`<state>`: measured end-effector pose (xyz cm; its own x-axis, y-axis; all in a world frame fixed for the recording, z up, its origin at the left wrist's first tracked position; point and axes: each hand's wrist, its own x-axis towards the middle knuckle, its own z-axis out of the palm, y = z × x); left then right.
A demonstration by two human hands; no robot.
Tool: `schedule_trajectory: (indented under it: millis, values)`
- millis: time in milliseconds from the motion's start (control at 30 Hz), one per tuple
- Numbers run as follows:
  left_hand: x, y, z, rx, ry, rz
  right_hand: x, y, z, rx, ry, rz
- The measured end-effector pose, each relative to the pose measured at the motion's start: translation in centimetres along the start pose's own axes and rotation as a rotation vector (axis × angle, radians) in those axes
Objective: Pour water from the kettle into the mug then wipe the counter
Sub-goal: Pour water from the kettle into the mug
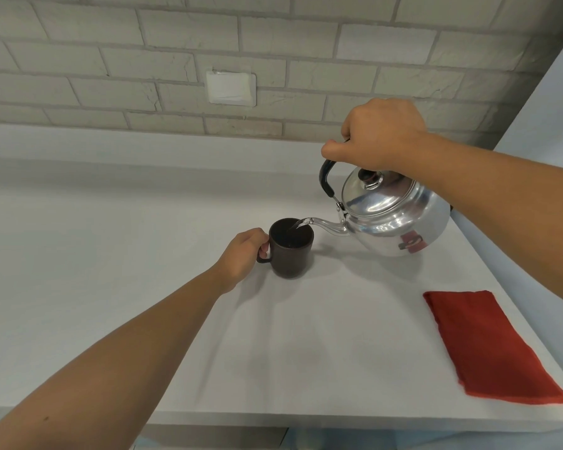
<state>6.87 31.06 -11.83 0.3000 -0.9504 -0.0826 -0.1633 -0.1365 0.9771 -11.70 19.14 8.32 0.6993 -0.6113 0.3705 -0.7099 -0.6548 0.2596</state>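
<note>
Head view: right hand (379,134), grip closed on the steel kettle (394,216) handle, spout pointing to 9 o'clock over the brown mug (291,251) on the worktop (143,254); left hand (242,254) grips the mug handle; red cloth (491,345) lies at 5 o'clock, nearer the right hand.

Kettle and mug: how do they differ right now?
The kettle is shiny silver metal; the mug is dark and matte. The kettle is lifted and tilted, spout over the mug, which stands upright on the counter. The kettle is larger. Each is held by its handle: right hand and left hand.
</note>
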Motion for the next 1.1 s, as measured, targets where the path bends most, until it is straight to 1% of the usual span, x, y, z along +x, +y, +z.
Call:
schedule_trajectory:
  millis: [1100]
  values:
    - [0.0,0.0,-0.3,0.008,-0.031,0.015,0.2,-1.0,0.2,-0.011,0.018,-0.026]
